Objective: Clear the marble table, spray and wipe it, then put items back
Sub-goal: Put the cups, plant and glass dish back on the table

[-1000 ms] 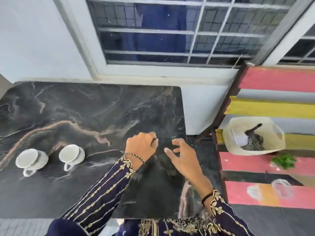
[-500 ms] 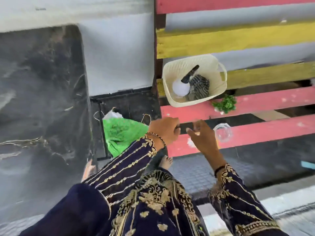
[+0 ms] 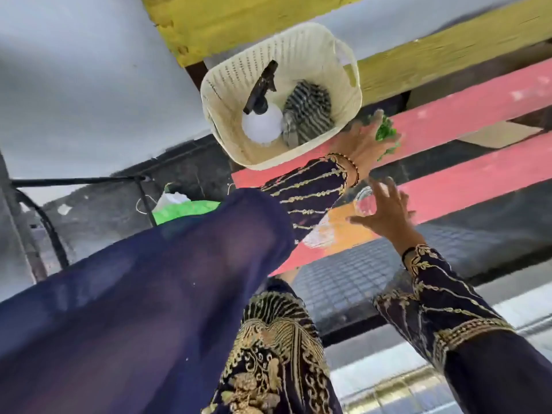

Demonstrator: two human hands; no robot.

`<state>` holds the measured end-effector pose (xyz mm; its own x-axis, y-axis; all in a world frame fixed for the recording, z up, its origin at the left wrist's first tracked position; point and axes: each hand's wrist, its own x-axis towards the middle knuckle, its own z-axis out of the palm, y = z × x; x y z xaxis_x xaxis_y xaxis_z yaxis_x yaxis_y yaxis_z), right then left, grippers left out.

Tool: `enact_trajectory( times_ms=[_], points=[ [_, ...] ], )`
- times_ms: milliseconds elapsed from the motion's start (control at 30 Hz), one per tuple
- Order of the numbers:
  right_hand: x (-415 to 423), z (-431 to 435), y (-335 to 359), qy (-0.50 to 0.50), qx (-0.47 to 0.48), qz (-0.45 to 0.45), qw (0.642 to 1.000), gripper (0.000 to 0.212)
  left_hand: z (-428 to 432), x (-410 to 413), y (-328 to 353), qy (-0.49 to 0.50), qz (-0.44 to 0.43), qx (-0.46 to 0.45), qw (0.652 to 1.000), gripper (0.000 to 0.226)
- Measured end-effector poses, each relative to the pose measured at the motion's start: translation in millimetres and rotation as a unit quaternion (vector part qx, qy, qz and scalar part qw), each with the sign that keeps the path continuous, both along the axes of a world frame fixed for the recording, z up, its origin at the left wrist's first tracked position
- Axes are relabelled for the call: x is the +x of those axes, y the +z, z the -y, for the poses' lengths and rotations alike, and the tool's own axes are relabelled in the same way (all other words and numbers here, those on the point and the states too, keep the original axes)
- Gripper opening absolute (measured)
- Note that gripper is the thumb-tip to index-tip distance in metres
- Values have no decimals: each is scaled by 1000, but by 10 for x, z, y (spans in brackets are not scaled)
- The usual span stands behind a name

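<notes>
A cream plastic basket sits on the bench's pink slats and holds a white spray bottle with a black trigger and a striped cloth. Just right of the basket lies a small green leafy sprig. My left hand stretches out to it, fingertips on the leaves, with no grip visible. A clear glass stands on the lower pink slat, partly behind my right hand, which hovers over it with fingers spread. The marble table is out of view.
The bench has yellow slats and pink slats with dark gaps between them. A green bag hangs on a black metal frame at the left. My dark blue embroidered clothing fills the lower frame. A tiled floor lies below the bench.
My view has swung from the marble table with two white cups to the bench. Both hands moved up and right, the left to the green sprig, the right to the glass.
</notes>
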<state>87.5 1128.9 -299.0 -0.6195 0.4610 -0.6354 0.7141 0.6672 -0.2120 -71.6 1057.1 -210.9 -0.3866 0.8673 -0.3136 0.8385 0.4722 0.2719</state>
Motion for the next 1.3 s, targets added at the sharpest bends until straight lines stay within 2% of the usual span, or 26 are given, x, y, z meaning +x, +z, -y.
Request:
enact_trajectory(
  times_ms=[133, 333, 500, 833, 1133, 1300],
  points=[
    [-20, 27, -9, -6, 2, -17, 1000, 102, -192, -13, -113, 7, 26, -38, 999, 53],
    [-13, 89, 94, -9, 16, -26, 999, 94, -101, -46, -166, 27, 51, 24, 998, 43],
    [-3, 443, 383, -21, 24, -54, 998, 92, 497, 55, -8, 82, 83, 50, 992, 43],
    [-155, 2127, 1494, 62, 19, -128, 990, 88, 2794, 301, 941, 168, 92, 61, 980, 35],
    [-374, 4291, 2765, 191, 32, -193, 962, 92, 5280, 479, 2316, 273, 22, 136, 952, 38],
    [-585, 5219, 3249, 252, 33, -225, 941, 94, 6314, 487, 2822, 328, -24, 175, 928, 37]
  ],
)
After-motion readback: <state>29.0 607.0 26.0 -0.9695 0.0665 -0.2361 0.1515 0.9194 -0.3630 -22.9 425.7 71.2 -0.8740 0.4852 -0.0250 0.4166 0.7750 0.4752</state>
